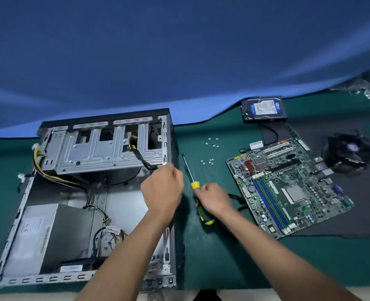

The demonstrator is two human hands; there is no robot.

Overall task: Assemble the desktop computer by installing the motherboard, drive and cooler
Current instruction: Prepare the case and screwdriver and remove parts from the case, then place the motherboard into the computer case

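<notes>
right hand (214, 199) wraps screwdriver (191, 181) handle, tip aimed away, likely ready for screws (210, 161) just beyond | left hand (162, 187) curled, contents unclear, over case (93, 192) edge | motherboard (288, 187), drive (263, 109), cooler (349, 153) still outside, right of grip

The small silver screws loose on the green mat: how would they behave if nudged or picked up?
The screws lie in two loose clusters on the green mat, so a nudge would probably scatter them. Being tiny with round heads, they would likely roll in small arcs. They look hard to pinch singly.
</notes>
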